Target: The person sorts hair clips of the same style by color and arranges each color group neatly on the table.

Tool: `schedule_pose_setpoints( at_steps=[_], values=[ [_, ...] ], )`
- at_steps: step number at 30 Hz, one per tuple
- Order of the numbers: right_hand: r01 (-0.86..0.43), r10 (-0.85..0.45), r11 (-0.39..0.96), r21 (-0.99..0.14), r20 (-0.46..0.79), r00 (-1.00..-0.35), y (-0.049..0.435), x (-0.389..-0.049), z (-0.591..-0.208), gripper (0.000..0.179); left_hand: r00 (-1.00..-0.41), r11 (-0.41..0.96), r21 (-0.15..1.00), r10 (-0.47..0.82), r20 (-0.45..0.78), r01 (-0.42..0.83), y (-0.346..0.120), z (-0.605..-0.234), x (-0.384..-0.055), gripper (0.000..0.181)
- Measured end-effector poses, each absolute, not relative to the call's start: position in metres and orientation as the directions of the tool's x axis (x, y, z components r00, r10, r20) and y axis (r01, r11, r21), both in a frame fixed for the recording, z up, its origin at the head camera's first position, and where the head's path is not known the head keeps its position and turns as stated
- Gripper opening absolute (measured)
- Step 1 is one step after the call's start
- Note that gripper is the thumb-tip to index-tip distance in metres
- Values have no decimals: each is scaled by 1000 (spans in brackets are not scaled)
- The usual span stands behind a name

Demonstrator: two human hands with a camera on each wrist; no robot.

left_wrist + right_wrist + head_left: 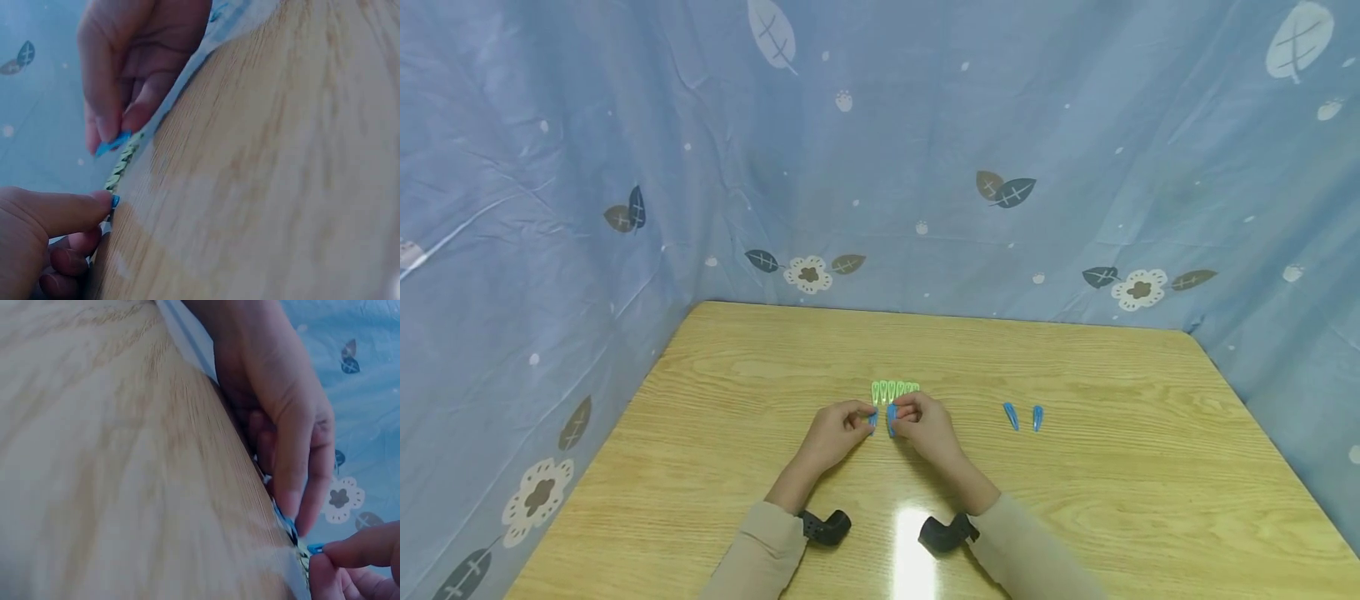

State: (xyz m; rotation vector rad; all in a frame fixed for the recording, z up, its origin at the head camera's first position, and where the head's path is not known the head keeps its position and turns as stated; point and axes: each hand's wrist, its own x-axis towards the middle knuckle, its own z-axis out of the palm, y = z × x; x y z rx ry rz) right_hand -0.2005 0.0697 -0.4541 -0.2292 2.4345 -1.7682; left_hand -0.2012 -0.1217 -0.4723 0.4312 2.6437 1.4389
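Observation:
Near the middle of the table, my left hand [835, 433] pinches a blue snap hair clip [873, 422] between thumb and index finger, low at the tabletop. Just to its right, my right hand [928, 429] grips another blue hair clip [891, 420], standing lengthwise away from me. In the left wrist view this second clip [112, 144] looks raised and tilted in the fingertips. Beyond both hands lies a row of several light green hair clips [883, 391], side by side; the right hand's fingers partly cover its right end.
Two more blue hair clips lie apart to the right, one slanted [1011, 416] and one nearly straight [1037, 418]. The wooden table [760, 358] meets a blue patterned curtain [880, 167] behind and at the sides. Light glares off the front of the tabletop.

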Motion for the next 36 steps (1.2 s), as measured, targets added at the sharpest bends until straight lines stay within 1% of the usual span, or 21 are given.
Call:
schedule_pose_setpoints(
  at_steps=[10,21,29,36],
  values=[
    [-32,-136,395,-918,-24,-990,55,-205,-458,26,-952,518,828,299,61,216,-123,-472,-200,25],
    [-78,-127,487,-870,17,-992,50,-201,-452,24,-942,526,809,320,98,263,-122,-469,-198,26],
    [-59,-104,505,-861,8,-995,47,-202,-449,23,-950,525,816,299,89,242,-120,-469,-199,25],
    [-79,-127,501,-862,17,-992,46,-203,-450,24,-952,523,820,294,81,231,-120,-472,-201,24]
  ],
)
